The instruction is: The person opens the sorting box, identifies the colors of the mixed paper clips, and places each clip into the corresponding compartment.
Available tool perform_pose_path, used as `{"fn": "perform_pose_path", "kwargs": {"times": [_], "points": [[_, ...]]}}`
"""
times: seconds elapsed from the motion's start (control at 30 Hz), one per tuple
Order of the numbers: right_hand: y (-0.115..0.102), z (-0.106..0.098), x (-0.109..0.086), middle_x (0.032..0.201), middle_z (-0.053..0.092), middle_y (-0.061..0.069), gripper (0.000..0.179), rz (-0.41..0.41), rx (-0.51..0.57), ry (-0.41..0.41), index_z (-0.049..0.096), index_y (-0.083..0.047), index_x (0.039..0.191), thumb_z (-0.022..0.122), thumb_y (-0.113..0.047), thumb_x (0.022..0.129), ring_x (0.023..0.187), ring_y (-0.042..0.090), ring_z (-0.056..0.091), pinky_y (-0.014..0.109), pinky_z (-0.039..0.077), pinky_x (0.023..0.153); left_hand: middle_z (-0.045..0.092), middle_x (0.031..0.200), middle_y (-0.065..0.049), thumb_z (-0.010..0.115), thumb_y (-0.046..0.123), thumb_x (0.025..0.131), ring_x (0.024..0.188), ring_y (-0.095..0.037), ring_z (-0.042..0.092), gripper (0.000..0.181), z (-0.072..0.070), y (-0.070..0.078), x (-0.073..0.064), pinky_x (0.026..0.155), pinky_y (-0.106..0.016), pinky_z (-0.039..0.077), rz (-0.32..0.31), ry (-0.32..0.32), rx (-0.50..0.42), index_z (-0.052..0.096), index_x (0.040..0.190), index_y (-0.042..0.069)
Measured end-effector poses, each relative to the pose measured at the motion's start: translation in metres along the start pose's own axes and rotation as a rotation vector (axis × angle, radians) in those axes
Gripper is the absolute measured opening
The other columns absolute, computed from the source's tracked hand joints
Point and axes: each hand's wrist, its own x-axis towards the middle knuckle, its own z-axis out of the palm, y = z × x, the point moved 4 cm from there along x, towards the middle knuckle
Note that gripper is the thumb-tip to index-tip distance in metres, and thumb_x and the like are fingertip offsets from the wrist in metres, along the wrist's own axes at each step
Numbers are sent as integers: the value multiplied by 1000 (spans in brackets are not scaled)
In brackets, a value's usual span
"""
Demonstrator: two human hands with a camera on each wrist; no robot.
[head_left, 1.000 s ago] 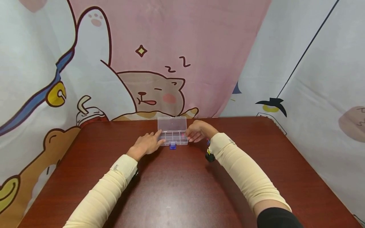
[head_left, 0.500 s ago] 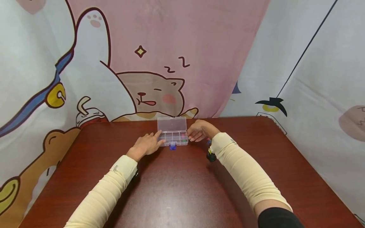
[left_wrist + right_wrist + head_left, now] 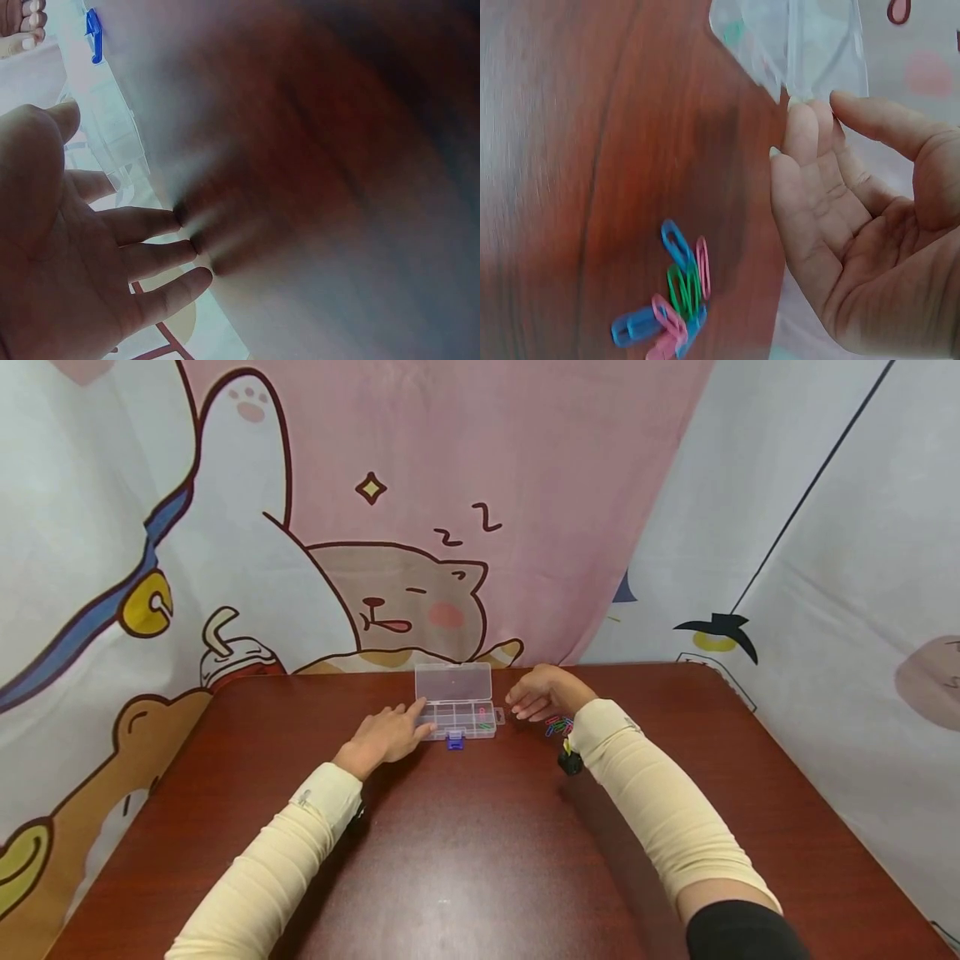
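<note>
"Rightward, off the end of the clear box, that's where the right hand has gone over the last half second. It used to cover the hanging tab; now the tab shows."

"And the pile of paper clips?"

"More of it is uncovered. It lies on the counter, on the near side of the right hand and close to the wrist: blue, pink and green, some overlapping."

"How are that hand's fingers?"

"Loosely bent, with the thumb tip close to the index fingertip. The whole hand is just beside the box, clear of its end."

"What's inside the box?"

"Pink in the rear right compartment, green clips in the front right one. The lid stands up at the back, and the blue latch hangs at the front."

"The left hand?"

"Same place as before, fingers spread, index and thumb at the box's left end. Its lower fingertips seem to touch the counter, though glare and blur in the left wrist view make that hard to confirm."

"Behind everything?"

"Printed cloth with a sleeping cartoon animal."
</note>
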Motion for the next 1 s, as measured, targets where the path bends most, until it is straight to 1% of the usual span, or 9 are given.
{"fn": "perform_pose_path", "kwargs": {"times": [0.07, 0.17, 0.23, 0.47, 0.67, 0.77, 0.87, 1.0], "points": [[3, -11, -2, 78, 72, 3, 39, 1, 5, 26, 66, 2, 121, 68, -19, 89, 69, 14, 69, 41, 54, 89, 40, 150, -23, 32, 57, 101, 134, -44, 41, 70, -1, 0, 1, 105, -59, 36, 1, 3, 0, 22, 156, 15], [10, -29, -3, 77, 72, 2, 41, 7, -3, 55, 64, 1, 125, 67, -20, 90, 69, 13, 70, 41, 55, 88, 40, 150, -23, 32, 56, 101, 134, -44, 41, 70, -2, 0, 1, 106, -59, 36, -1, 2, -1, 22, 156, 15], [17, -40, -4, 76, 71, 2, 41, 24, 14, 67, 63, 2, 126, 66, -19, 90, 68, 13, 69, 40, 55, 86, 39, 150, -24, 32, 56, 101, 135, -44, 40, 70, -2, -1, 2, 106, -59, 36, -5, 2, -4, 22, 156, 15], [50, -69, -6, 74, 69, -1, 41, 76, 40, 89, 59, 2, 128, 62, -19, 94, 66, 9, 65, 32, 56, 75, 38, 150, -24, 32, 56, 102, 135, -45, 40, 69, -4, -1, 1, 106, -59, 35, -4, -2, -7, 22, 156, 14], [71, -83, -8, 72, 67, -2, 34, 110, 27, 103, 61, 1, 123, 59, -19, 95, 66, 9, 65, 31, 56, 71, 39, 150, -24, 33, 55, 102, 135, -45, 40, 69, -3, -1, 0, 106, -59, 35, -3, -1, -13, 23, 156, 15], [78, -88, -9, 71, 67, -3, 30, 125, 26, 99, 62, -1, 119, 58, -20, 96, 66, 8, 65, 30, 56, 70, 39, 150, -24, 34, 55, 102, 135, -45, 40, 69, -2, 0, 0, 106, -59, 35, -4, 1, -17, 23, 156, 15], [84, -92, -9, 71, 67, -3, 25, 143, 43, 113, 63, -2, 112, 60, -20, 95, 65, 8, 65, 29, 56, 70, 40, 149, -24, 34, 55, 101, 134, -45, 41, 69, -1, 0, 0, 106, -59, 36, -4, 2, -19, 23, 156, 15], [89, -95, -10, 71, 68, -1, 24, 156, 65, 130, 64, -2, 109, 61, -20, 94, 65, 8, 66, 30, 57, 71, 40, 149, -23, 34, 55, 101, 134, -45, 41, 69, -1, 1, 0, 105, -59, 36, -5, 0, -19, 23, 156, 15]]}}
